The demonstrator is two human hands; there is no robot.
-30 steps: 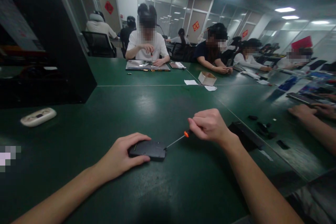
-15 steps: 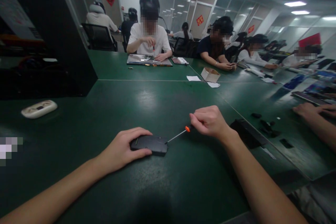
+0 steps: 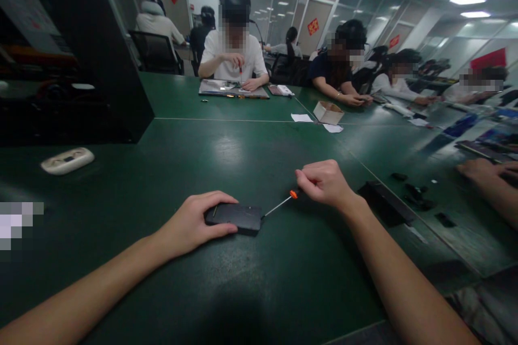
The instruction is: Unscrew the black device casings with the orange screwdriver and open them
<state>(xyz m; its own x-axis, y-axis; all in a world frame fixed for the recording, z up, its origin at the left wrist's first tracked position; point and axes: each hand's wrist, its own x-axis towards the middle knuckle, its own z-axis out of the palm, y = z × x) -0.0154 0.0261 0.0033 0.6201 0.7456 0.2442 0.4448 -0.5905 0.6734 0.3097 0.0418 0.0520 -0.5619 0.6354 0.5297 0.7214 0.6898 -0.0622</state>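
Observation:
A flat black device (image 3: 238, 216) lies on the green table (image 3: 251, 151) in front of me. My left hand (image 3: 194, 221) rests over its left end, fingers curled around it and holding it down. My right hand (image 3: 326, 183) is closed round a small screwdriver with an orange collar (image 3: 283, 202). The thin metal shaft slants down to the left, and its tip touches the device's right end.
A long black part (image 3: 384, 202) and several small black pieces (image 3: 416, 194) lie to the right. A white oblong object (image 3: 67, 160) sits at the left by a big black box (image 3: 73, 59). A small cardboard box (image 3: 327, 112) and other people's hands are farther off.
The view has drifted a little, so everything sits slightly higher and further right in the frame. Both hands keep the same hold on the device and the screwdriver.

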